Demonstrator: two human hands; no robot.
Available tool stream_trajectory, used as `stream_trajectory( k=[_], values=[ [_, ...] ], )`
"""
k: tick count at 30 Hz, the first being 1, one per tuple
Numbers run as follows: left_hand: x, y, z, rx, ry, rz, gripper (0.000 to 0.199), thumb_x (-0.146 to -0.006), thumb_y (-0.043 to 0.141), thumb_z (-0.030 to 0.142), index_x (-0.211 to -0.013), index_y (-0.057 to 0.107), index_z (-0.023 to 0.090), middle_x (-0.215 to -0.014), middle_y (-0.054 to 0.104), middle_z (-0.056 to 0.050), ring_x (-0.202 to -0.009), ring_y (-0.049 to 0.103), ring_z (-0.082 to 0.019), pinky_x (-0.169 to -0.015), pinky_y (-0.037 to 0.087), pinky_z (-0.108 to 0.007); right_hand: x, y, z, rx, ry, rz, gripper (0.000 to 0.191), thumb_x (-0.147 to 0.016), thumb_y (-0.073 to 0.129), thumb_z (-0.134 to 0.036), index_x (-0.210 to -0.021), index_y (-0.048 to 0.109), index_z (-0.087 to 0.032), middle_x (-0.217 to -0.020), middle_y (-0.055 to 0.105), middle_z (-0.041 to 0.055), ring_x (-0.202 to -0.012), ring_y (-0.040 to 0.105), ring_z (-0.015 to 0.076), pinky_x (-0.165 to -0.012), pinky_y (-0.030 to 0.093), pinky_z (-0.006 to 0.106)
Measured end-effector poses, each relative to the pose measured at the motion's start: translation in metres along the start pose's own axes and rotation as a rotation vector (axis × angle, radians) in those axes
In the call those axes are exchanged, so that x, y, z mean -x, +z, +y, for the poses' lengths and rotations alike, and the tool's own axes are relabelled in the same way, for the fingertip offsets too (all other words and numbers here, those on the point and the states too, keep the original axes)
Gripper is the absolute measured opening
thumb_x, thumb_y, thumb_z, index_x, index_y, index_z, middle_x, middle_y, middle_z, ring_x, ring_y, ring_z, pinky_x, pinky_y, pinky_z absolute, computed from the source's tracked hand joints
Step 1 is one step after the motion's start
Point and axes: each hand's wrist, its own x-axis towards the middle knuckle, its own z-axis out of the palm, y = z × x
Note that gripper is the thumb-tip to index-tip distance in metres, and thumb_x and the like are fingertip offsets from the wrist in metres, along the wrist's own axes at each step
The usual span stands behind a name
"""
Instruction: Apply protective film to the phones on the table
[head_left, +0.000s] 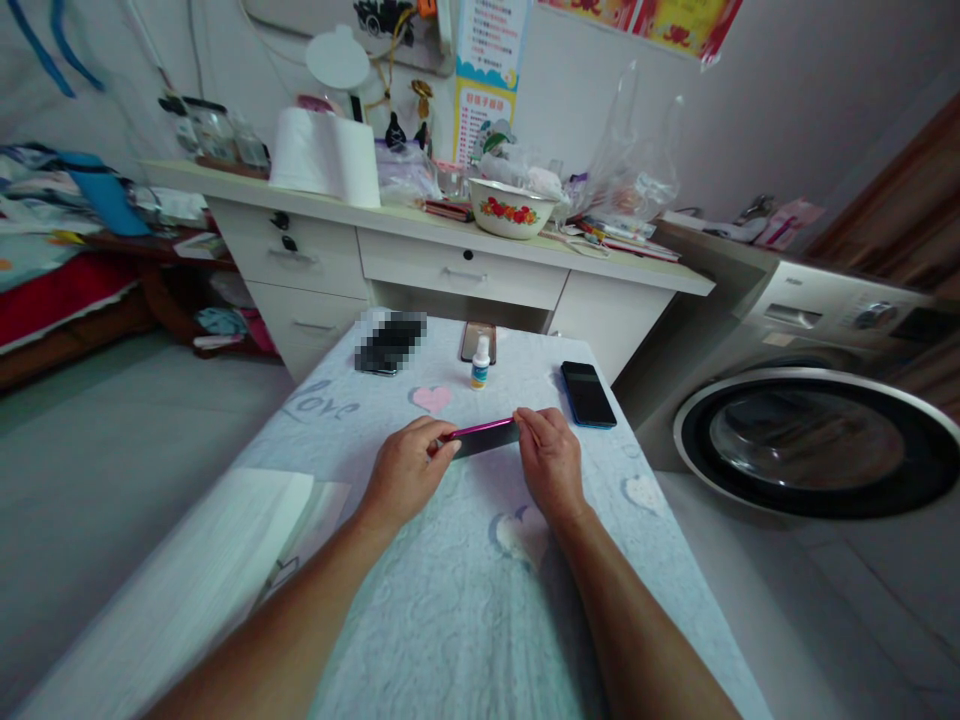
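A smartphone [486, 438] with a dark face and a magenta edge is held sideways above the cloth-covered table [420, 640]. My left hand [409, 472] pinches its left end, and my right hand [551, 462] grips the right end, fingers closed. Just beyond it stands a small spray bottle [480, 364] with a white top and a blue and yellow label. Behind the bottle lies a flat phone case [470, 340], partly covered by it. A second phone [589, 394], dark-faced with a blue edge, rests to the right of my right hand.
A blurred-out dark item [390, 343] lies at the table's far left. White folded material [247, 530] is along the left edge. Past the table is a white desk [465, 265] with a flowered bowl [512, 208] and paper roll [322, 155]. A washing machine [817, 300] stands right.
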Motion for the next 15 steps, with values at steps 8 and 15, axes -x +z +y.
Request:
stream_trajectory(
  k=[8,15],
  values=[
    [0.0005,0.0013,-0.0016,-0.008,-0.009,-0.008,0.013,-0.081,0.056,0.025,-0.088,0.066,0.019,-0.079,0.062,0.001,-0.065,0.059,-0.012,-0.064,0.043,-0.024,0.0001,-0.0030,-0.0021,0.006,0.000,-0.014,0.026,-0.093,0.043,-0.024,-0.106,0.065,-0.019,-0.086,0.057,0.0044,-0.076,0.056,0.0134,-0.074,0.044,0.024],
    [-0.0007,0.0006,0.0001,-0.011,-0.005,-0.009,0.013,-0.081,0.055,0.024,-0.087,0.066,0.019,-0.080,0.062,0.000,-0.065,0.059,-0.012,-0.063,0.043,-0.024,0.0005,-0.0026,-0.0016,0.003,-0.001,-0.009,0.026,-0.093,0.044,-0.025,-0.106,0.065,-0.019,-0.085,0.057,0.0043,-0.076,0.056,0.0135,-0.074,0.044,0.024]
  ],
)
